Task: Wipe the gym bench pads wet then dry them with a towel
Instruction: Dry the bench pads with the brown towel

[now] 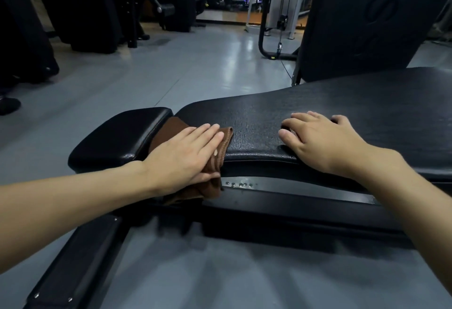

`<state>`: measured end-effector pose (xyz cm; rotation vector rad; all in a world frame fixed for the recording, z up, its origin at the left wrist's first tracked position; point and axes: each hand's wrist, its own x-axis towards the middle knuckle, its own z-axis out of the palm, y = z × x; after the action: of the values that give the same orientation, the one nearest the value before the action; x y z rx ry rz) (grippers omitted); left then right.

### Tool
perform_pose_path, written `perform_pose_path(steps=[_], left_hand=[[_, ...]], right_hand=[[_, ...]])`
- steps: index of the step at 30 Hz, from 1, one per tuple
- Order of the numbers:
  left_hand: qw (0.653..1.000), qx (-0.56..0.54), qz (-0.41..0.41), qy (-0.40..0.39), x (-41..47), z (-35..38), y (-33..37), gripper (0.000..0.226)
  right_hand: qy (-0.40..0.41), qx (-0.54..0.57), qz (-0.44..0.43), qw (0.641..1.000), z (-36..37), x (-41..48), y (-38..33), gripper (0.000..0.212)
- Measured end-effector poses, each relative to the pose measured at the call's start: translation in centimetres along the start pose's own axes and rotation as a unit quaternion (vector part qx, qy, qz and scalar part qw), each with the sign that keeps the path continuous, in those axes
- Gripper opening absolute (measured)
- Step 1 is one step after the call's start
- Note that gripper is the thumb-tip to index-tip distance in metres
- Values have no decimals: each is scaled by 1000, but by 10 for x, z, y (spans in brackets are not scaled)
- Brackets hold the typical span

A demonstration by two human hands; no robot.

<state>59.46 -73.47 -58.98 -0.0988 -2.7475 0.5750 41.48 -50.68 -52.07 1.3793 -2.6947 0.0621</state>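
Note:
A black gym bench stretches across the view, with a long textured back pad (318, 110) and a smaller smooth seat pad (117, 135) to its left. A folded brown towel (220, 147) lies over the gap between the two pads and hangs down the near side. My left hand (181, 159) presses flat on the towel, thumb tucked under its hanging edge. My right hand (320, 139) rests palm down on the back pad's near edge, fingers slightly spread, nothing in it.
The bench's black metal frame (281, 201) runs below the pads, with a foot bar (73, 267) reaching toward the lower left. Grey floor (195, 69) lies beyond. Dark gym machines (97, 7) stand at the back left, an upright black pad (367, 15) at the right.

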Motion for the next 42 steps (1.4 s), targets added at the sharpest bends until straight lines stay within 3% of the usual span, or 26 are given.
perform_pose_path(steps=[4,7,11,20,25,28,31,37,42], left_hand=[[999,-41,22,3,13,-3,1,87],[999,-36,-18,-35,-3,-9,-13,102],[990,-67,-67,-105,-33,-2,-34,104],[999,-35,10,-4,-7,7,-21,93],[994,-36,68,73,46,-9,25,93],[994,-50,64,75,76,-18,47,93],[995,-51,54,65,67,-15,37,99],[999,-33,28,13,15,-8,-2,97],[1000,-9,9,-26,30,-15,12,90]], right_hand=[[5,0,17,1000,1,1,-4,48],[0,-2,27,1000,-1,2,-5,44],[-14,-30,52,998,4,10,-12,39],[-3,-1,19,1000,2,5,-7,50],[15,12,1,1000,-7,-2,0,42],[17,-16,33,999,-12,-5,12,44],[-37,-21,75,996,-15,-12,24,48],[-49,6,58,997,-15,-12,26,48],[-34,-10,48,998,-30,-30,48,45]])
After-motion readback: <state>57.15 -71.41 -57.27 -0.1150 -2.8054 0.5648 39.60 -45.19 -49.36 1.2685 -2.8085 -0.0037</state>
